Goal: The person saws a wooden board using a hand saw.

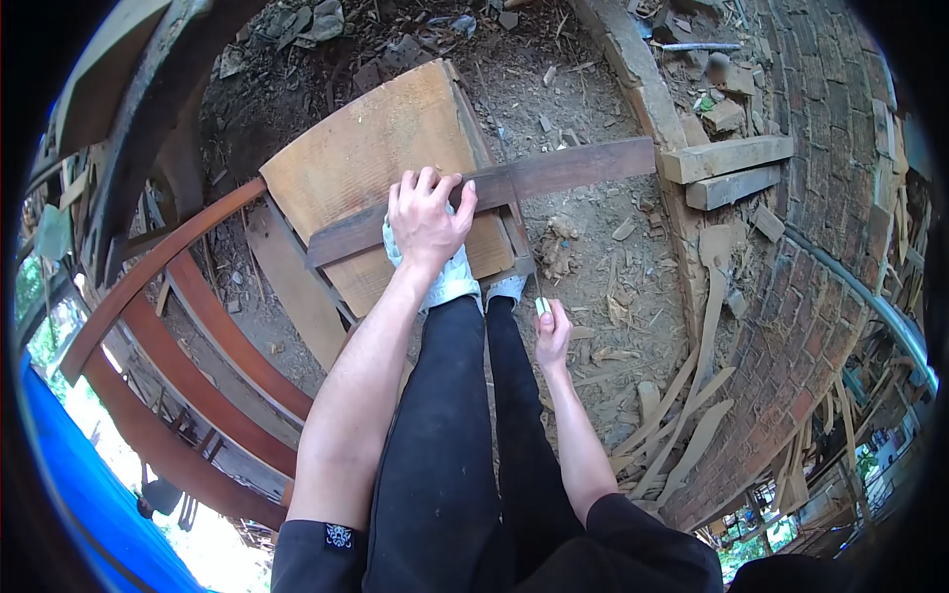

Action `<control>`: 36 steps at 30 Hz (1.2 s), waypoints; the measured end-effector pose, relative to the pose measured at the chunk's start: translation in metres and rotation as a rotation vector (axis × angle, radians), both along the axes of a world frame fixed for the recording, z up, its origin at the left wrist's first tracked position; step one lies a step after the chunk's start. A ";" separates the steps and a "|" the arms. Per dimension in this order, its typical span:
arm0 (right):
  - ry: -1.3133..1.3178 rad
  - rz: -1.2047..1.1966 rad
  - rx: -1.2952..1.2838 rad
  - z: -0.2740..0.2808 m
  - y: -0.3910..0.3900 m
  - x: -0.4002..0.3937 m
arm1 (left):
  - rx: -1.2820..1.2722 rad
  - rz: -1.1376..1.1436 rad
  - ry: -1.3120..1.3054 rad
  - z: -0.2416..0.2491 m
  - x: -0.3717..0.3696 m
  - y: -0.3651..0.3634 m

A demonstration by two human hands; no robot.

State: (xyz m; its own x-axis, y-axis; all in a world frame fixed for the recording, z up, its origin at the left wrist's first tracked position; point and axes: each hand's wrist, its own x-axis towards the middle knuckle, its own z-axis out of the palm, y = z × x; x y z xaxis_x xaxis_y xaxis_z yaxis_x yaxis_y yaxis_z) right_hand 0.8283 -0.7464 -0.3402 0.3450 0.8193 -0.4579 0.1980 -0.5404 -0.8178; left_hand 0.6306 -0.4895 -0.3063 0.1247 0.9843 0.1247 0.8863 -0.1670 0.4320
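A dark wooden plank [583, 168] lies across a light wooden board [381, 128], its right end jutting past the board's edge. My left hand [430, 217] presses on the plank from above with bent fingers gripping its far edge. Under that hand, a pale shoe [457, 280] rests on the plank. My right hand [554, 334] is closed around the pale handle [542, 306] of a handsaw. Its thin blade [530, 252], seen edge-on, reaches up to the plank just beyond the board's edge. The blade's teeth cannot be made out.
To the left stands a reddish-brown slatted wooden frame [213, 336]. Two short timber blocks [732, 158] lie at right beside a concrete edge [647, 94]. Curved wood offcuts [692, 425] lie near a brick surface [781, 366]. Wood chips litter the dirt ground [603, 257].
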 end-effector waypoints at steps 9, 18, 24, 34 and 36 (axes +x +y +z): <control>0.057 -0.044 -0.007 -0.003 0.044 -0.011 | 0.006 0.001 0.009 0.001 0.001 0.000; 0.059 -0.011 0.000 -0.006 0.051 -0.008 | 0.007 0.003 0.006 0.001 0.002 0.000; 0.126 -0.020 0.009 -0.014 0.043 -0.008 | 0.013 0.000 -0.010 0.002 -0.001 0.002; 0.128 -0.031 0.013 -0.002 0.032 -0.008 | 0.001 0.007 -0.041 0.001 -0.002 0.004; 0.116 -0.031 -0.028 0.003 0.033 -0.009 | -0.003 0.006 -0.048 0.000 -0.003 0.003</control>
